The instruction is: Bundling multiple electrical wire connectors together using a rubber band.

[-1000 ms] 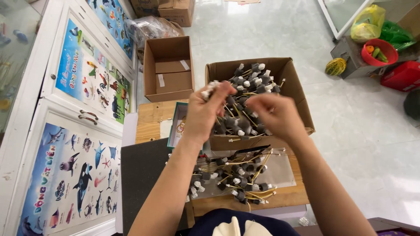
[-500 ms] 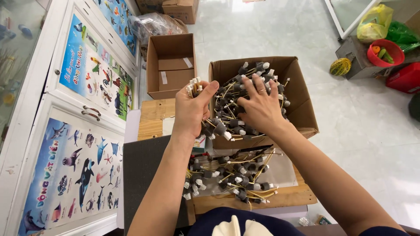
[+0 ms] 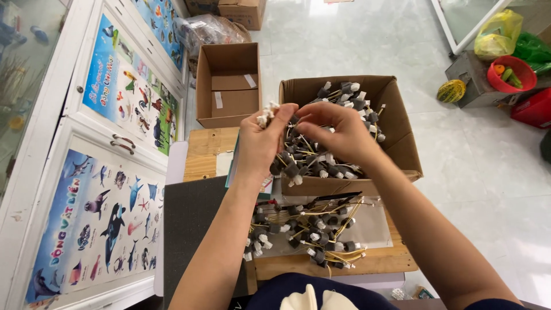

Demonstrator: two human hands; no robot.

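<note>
Two bare hands, the left hand [image 3: 261, 140] and right hand [image 3: 336, 135], pinch small matt grey and white plastic connectors [image 3: 270, 112] on thin, smooth yellow-coated wires. These fill a far cardboard box [image 3: 402, 132] of matt, rough brown card. A nearer heap of wired connectors [image 3: 304, 229] lies on a glossy clear plastic sheet [image 3: 373, 221] over a pale, unvarnished wooden board [image 3: 204, 152]. To the left sits an empty cardboard box [image 3: 227, 86] with paper tape. Glossy printed paper posters [image 3: 97, 224] cover the white cabinet doors [image 3: 57, 149] with metal handles. The floor tiles [image 3: 505, 189] look polished and shiny.
</note>
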